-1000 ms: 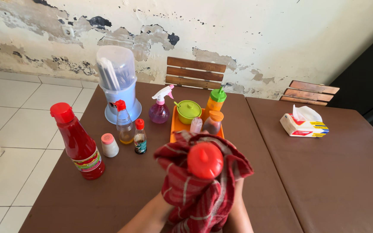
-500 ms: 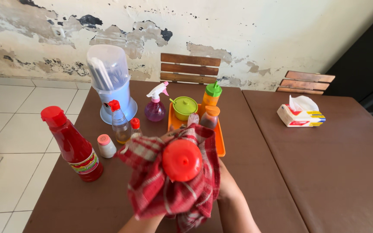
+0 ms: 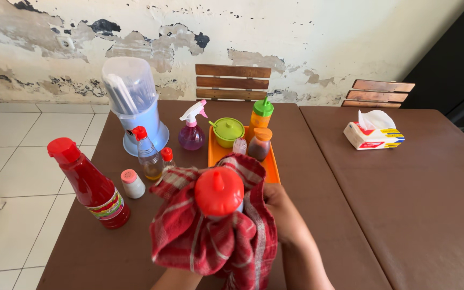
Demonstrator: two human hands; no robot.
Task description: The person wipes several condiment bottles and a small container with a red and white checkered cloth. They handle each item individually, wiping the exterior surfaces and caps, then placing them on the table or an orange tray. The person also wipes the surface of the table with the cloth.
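I had the brown table (image 3: pixel 404 215) filling most of the view, pushed vs a peeling wall. Far left corner stood the blue cutlery holder w/ clear lid (image 3: pixel 131 102). The orange tray (image 3: pixel 271 171) sat mid-table, keeping the green pot and squeeze bottles grouped. A tall red sauce bottle (image 3: pixel 89 182) stood upright at the left edge, apart from the rest. Tissue box (image 3: pixel 374 135) lay well off to the right.

Close to me: the red checked cloth (image 3: pixel 216 236) was wrapped round a bottle w/ a red cap (image 3: pixel 219 191), cap poking out on top, held above the table's near edge, just in front of the tray. My right hand (image 3: pixel 283 212) was clamped on the cloth-covered bottle, prob. to steady it. Left hand (image 3: pixel 175 279) was under the cloth; grip hidden, can't tell. Small white shaker (image 3: pixel 133 183) stood left, near the little bottles.
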